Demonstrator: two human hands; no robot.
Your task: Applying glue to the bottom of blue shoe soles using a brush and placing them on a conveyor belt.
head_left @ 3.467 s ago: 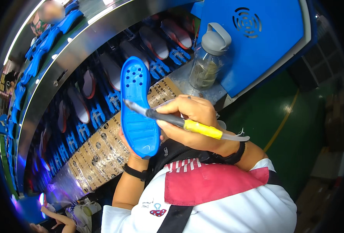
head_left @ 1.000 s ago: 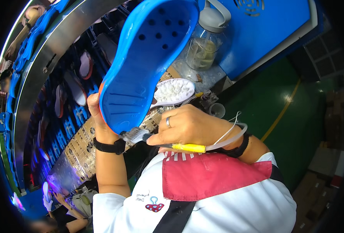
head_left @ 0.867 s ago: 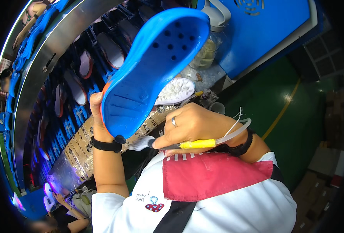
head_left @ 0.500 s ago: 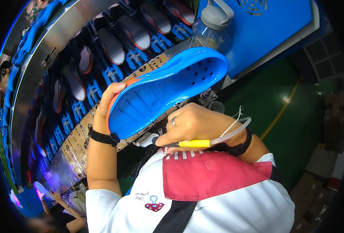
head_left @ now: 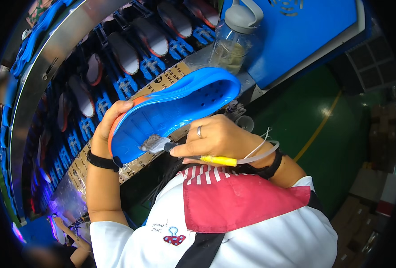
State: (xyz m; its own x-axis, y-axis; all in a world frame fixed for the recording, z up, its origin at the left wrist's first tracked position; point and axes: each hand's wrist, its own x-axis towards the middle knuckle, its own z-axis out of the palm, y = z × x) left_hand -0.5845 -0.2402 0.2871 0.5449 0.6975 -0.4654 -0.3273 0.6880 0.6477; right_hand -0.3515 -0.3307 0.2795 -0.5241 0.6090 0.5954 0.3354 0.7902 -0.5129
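A blue clog-style shoe [head_left: 173,111] with an orange band at its heel is held up in front of me. My left hand [head_left: 107,123] is closed round the heel end, thumb over the orange rim. The shoe is tilted so its inside faces me, toe pointing right. In my right hand [head_left: 218,137] is a brush [head_left: 155,144] with a yellow-wrapped handle and a clear tube running back from it. Its pale, flat bristles overlap the inner sole near the heel, at the near rim; whether they press on it, I cannot tell.
Behind the shoe runs a rack conveyor [head_left: 126,87] carrying several dark shoe parts with white soles. A cardboard-covered ledge [head_left: 173,76] borders it. A lidded clear jug [head_left: 233,42] stands beside a blue cabinet [head_left: 305,31]. Another person's arm [head_left: 79,250] shows at lower left.
The shoe has shifted left and its toe end has dropped, tilting its inside. The brush has moved up and left from below the shoe to its heel area.
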